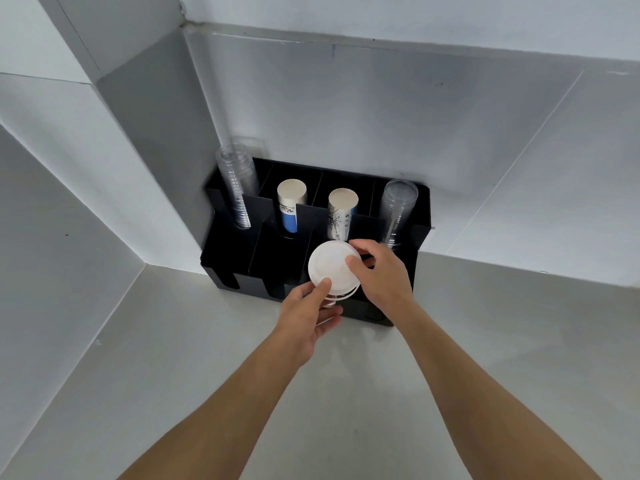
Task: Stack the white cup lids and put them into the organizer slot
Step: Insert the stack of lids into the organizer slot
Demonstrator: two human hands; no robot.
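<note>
A person's two bare hands hold a stack of white cup lids (331, 270) over a front slot of a black organizer (227, 258) on a pale counter (207, 375). The left hand (308, 317) cups the stack from below, thumb on the top lid's near edge; the right hand (381, 271) pinches its right rim. Behind, in the far compartments, stand clear cup stacks (237, 185) at both ends and two paper cup stacks (291, 206) between them

Clear cup stacks (238, 188), paper cup stacks (290, 206), grey counter (381, 393)
</note>
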